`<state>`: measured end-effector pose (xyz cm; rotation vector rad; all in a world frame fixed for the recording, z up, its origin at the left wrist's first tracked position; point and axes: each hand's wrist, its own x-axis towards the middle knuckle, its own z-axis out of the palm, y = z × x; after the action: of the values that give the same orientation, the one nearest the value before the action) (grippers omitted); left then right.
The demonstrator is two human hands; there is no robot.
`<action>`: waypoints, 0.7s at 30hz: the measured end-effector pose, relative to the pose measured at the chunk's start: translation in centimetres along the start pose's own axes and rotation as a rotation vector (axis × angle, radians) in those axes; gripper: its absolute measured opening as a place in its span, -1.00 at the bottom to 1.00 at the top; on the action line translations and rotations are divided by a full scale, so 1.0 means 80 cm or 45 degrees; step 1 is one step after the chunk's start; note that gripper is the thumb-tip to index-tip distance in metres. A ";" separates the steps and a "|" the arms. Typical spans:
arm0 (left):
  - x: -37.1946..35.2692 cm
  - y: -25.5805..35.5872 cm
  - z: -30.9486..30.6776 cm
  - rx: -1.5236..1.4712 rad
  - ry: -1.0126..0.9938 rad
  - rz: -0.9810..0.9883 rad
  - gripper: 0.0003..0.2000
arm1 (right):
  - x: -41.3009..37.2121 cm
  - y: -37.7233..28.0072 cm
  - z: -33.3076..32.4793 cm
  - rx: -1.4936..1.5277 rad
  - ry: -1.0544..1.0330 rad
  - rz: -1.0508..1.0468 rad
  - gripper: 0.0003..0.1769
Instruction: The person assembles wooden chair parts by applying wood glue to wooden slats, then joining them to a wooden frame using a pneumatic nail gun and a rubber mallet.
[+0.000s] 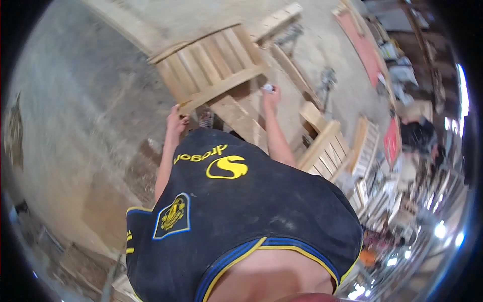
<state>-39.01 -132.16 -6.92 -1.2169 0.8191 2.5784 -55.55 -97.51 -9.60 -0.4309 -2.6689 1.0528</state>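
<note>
A slatted wooden panel [209,63] with a curved far rail lies in front of me, propped on wooden boards [236,118]. At its near left corner, my left hand [176,122] is closed with the fingers curled against the end of the near rail. My right hand [271,98] is closed around a small white object [268,88], just beyond the panel's right end. What this white thing is, I cannot make out.
Long timbers [121,25] lie on the concrete floor at the upper left. More slatted wooden pieces [327,156] stand to my right. A red-topped board [358,48] lies farther right, and another person [420,136] is by the cluttered right side.
</note>
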 end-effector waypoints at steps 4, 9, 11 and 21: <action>-0.004 0.007 0.002 0.026 0.156 -0.015 -0.65 | -0.009 -0.020 -0.020 0.042 0.002 0.106 -0.49; -0.003 0.008 0.001 0.065 0.178 -0.032 -0.68 | -0.017 -0.001 -0.033 0.047 -0.058 0.139 -0.51; -0.001 0.009 0.001 0.069 0.211 -0.042 -0.68 | -0.007 0.001 -0.036 0.055 -0.080 0.162 -0.47; -0.005 0.004 0.004 0.157 0.098 0.065 -0.65 | 0.059 0.010 -0.027 -0.155 -0.238 0.129 -0.44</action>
<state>-39.09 -132.21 -6.28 -1.2810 1.0205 2.4917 -59.03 -93.90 -8.08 -0.5201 -2.9160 1.0070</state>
